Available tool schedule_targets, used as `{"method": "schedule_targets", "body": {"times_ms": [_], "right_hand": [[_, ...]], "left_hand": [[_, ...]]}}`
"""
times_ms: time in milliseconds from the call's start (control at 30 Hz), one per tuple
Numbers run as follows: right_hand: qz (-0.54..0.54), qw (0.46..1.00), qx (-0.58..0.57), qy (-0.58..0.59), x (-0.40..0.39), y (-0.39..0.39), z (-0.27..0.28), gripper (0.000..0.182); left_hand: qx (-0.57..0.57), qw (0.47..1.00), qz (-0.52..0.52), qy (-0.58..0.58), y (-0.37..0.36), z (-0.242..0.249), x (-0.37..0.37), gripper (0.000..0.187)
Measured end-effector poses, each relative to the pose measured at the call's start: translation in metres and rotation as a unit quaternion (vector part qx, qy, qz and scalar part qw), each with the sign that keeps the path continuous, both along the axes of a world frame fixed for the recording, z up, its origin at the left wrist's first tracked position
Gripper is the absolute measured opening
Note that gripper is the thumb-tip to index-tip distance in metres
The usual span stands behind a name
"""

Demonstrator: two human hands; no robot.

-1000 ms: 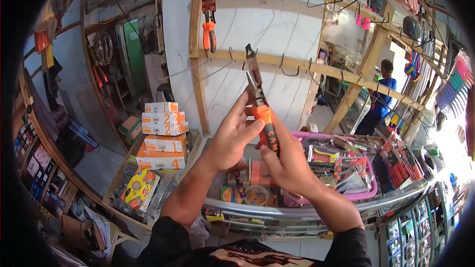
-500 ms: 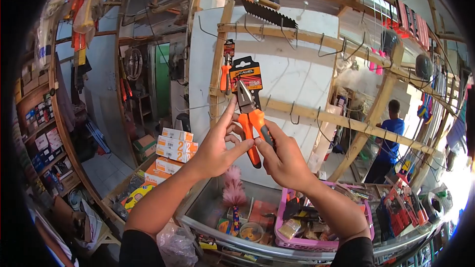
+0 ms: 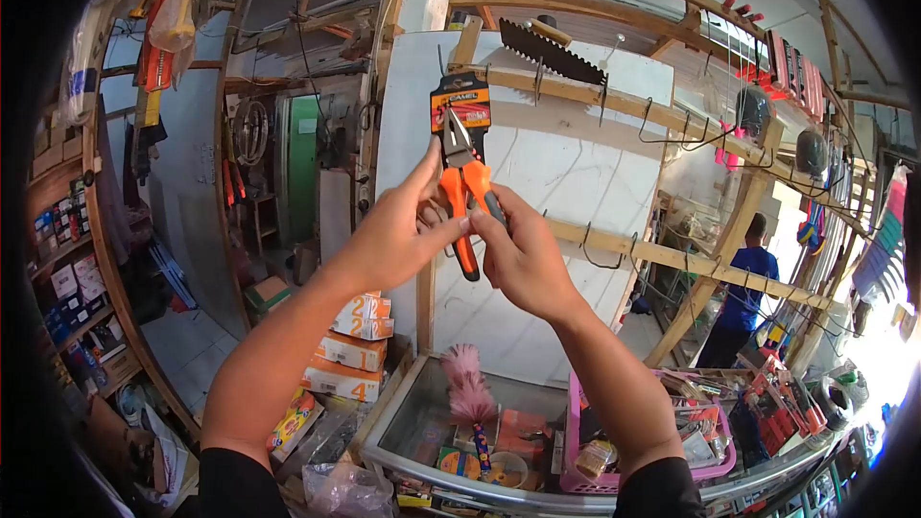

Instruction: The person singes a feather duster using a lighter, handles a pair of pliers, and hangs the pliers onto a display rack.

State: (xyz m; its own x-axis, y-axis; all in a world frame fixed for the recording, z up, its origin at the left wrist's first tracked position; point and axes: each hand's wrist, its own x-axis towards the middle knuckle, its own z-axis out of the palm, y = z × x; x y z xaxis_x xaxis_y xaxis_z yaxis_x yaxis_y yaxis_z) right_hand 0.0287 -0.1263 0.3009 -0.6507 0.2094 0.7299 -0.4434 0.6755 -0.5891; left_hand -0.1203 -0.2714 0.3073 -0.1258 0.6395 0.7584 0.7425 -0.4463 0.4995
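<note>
A pair of combination pliers (image 3: 461,178) with orange and black handles is held upright, jaws up, before the white board. It is fastened to a black and orange hang card (image 3: 461,98), whose slotted top is close to a thin metal hook on the wooden rack. My left hand (image 3: 395,230) grips the handles from the left, its index finger stretched up along the card's edge. From the right, my right hand (image 3: 526,257) closes round the handles. Both thumbs meet on the front of the grips.
Bare metal hooks stick out from the wooden rails (image 3: 662,254). A toothed saw blade (image 3: 552,50) hangs at the top. Below are a glass counter, a pink feather duster (image 3: 467,386), a pink basket (image 3: 724,465) of tools and stacked boxes (image 3: 347,353). A person in blue (image 3: 746,293) stands at right.
Both hands have lifted the pliers and card higher, up towards the top rail. The orange-handled carded tool on the rack is now hidden behind them. The view has shifted slightly.
</note>
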Motion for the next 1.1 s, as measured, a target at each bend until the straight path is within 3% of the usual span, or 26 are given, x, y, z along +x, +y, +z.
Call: {"method": "schedule_targets", "body": {"times_ms": [167, 500, 900, 1100], "right_hand": [[0.009, 0.999, -0.032, 0.014, -0.028, -0.013, 0.023, 0.026], [0.004, 0.998, -0.056, -0.002, -0.054, -0.039, 0.061, 0.031], [-0.026, 0.994, -0.102, -0.013, -0.063, -0.046, 0.068, 0.031], [0.0, 0.986, -0.165, -0.032, -0.058, -0.066, 0.056, 0.031]], "left_hand": [[0.009, 0.999, 0.04, 0.032, -0.011, 0.029, -0.028, 0.092], [0.09, 0.992, -0.076, -0.034, 0.001, 0.047, -0.072, 0.096], [0.039, 0.994, -0.088, -0.049, -0.002, 0.066, -0.08, 0.088], [0.035, 0.988, -0.142, -0.053, -0.006, 0.061, -0.09, 0.094]]}}
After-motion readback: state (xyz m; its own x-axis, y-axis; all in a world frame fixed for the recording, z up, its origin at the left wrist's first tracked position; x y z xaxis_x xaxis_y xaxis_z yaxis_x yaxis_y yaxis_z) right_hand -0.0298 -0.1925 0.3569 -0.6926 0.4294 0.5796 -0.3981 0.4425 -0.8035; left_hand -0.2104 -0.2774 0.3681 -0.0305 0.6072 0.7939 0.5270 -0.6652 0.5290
